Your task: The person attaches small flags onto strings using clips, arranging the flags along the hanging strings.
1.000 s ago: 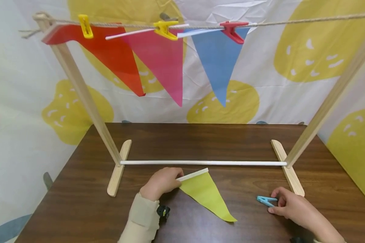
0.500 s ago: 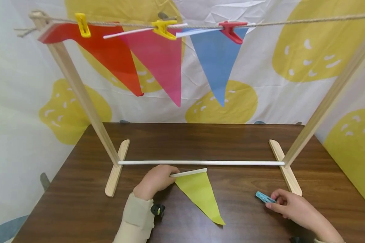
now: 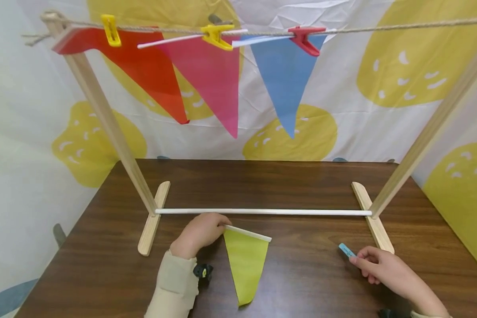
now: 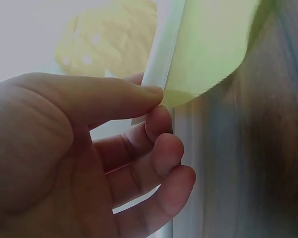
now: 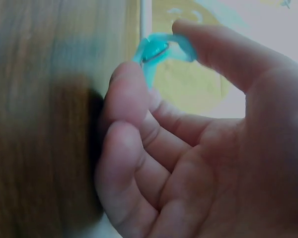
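My left hand (image 3: 202,230) pinches one end of the white top strip of a yellow-green pennant (image 3: 246,263), whose point hangs toward me over the table. In the left wrist view, thumb and index finger hold that strip (image 4: 164,44) at its corner, the other fingers loosely curled below. At the right, my right hand (image 3: 385,267) holds a light blue clothespin (image 3: 346,250) between thumb and fingers. The right wrist view shows the clothespin (image 5: 156,49) with its metal spring, the thumb on one handle.
A twine line (image 3: 381,29) runs between two wooden posts (image 3: 111,123). Red (image 3: 143,66), pink (image 3: 210,79) and blue (image 3: 286,79) pennants hang there, with two yellow clothespins (image 3: 111,31) and a red clothespin (image 3: 306,39). A white rod (image 3: 262,211) joins the post feet, low across the brown table (image 3: 302,181).
The left hand has moved slightly left and turned the pennant, so its point swings from lower right to nearly straight down. The right hand has rotated the clothespin, its tip now angled up.
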`<state>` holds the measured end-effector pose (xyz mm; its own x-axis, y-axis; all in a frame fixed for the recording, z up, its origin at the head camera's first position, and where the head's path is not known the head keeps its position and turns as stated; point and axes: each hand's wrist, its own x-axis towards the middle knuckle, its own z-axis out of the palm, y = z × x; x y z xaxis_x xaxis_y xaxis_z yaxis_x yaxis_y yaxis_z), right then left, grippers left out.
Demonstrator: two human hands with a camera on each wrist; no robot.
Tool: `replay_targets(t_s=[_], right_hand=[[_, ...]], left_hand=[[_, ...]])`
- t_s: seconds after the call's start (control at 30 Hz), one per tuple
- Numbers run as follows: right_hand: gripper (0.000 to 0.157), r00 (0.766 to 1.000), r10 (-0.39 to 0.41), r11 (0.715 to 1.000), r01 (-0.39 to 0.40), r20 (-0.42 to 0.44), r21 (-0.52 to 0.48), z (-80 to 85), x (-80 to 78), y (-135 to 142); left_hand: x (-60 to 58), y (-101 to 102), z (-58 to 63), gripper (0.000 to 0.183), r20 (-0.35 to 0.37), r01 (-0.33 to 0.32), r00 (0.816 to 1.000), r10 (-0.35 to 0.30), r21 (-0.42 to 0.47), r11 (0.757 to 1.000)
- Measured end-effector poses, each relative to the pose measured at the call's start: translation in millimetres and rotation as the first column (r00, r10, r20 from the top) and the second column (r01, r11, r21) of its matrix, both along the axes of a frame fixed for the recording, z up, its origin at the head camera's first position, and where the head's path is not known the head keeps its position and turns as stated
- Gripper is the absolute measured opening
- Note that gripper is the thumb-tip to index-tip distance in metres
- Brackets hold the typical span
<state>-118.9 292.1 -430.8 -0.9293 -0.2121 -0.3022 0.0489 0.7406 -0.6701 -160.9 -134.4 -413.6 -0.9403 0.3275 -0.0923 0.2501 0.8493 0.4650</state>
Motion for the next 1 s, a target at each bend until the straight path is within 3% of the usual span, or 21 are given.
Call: replay_targets(t_s=[0.3,0.67,1.0], right_hand=[[0.037,1.000,0.024,0.997,-0.024,-0.001,-0.079,-0.8,-3.1,4],[0.039,1.000,-0.001,0.999,0.001,0.007,-0.044,-1.3,-1.4,5],[0.039,1.000,-0.013,1.000,0.013,-0.005,-0.027,1.0,-0.4,1]], left_hand=[[1.2,-11,3.9,0.019,0.046,-0.072,0.996,0.071,0.014,0.997],[1.0,-11,10.4,0.017,0.085,-0.076,0.994,0.073,0.024,0.997],[1.8,-15,8.6,0.011,0.062,-0.055,0.997,0.054,0.002,0.999]])
